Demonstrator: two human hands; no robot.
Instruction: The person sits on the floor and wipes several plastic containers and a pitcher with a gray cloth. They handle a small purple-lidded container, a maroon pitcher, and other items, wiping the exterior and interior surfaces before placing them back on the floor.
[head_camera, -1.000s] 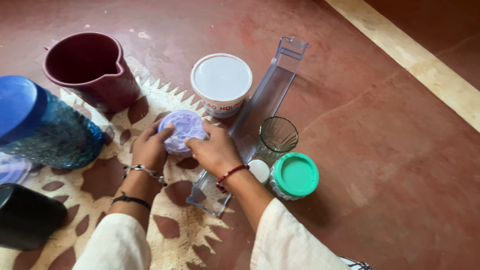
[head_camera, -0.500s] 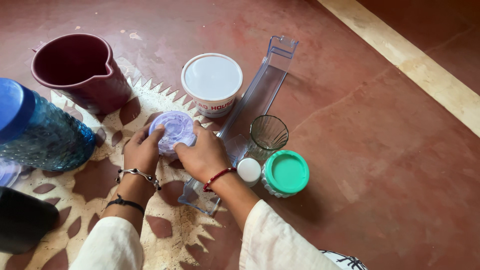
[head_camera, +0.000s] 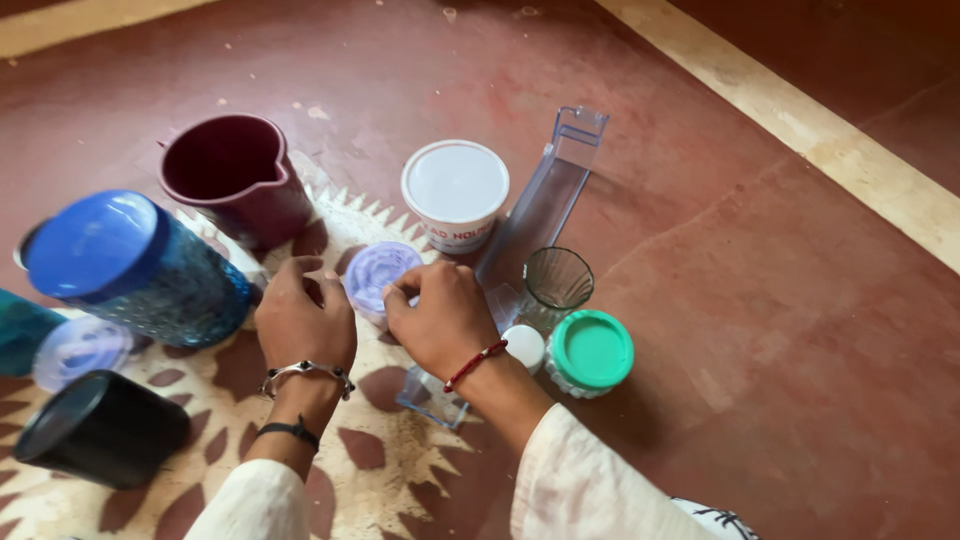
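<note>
A small round container with a pale purple lid (head_camera: 378, 272) stands on the patterned mat (head_camera: 215, 415). My right hand (head_camera: 445, 318), with a red thread bracelet at the wrist, grips the container's right side with its fingertips. My left hand (head_camera: 303, 318), wearing a metal bangle and a black band, is curved just beside the container's left edge. Blur hides whether its fingers touch it.
Around the hands stand a maroon jug (head_camera: 235, 178), a blue jar with a blue lid (head_camera: 135, 268), a white lidded tub (head_camera: 455, 192), a long clear plastic tray (head_camera: 540, 215), a glass tumbler (head_camera: 557, 280), a green-lidded jar (head_camera: 592, 352), a small white cap (head_camera: 524, 346), a black cylinder (head_camera: 100, 430) and a loose clear lid (head_camera: 80, 350).
The view has swung, showing more of the left side and the far floor. My left hand has slid back from on top of the purple lid to its left edge. My right hand stays on it.
</note>
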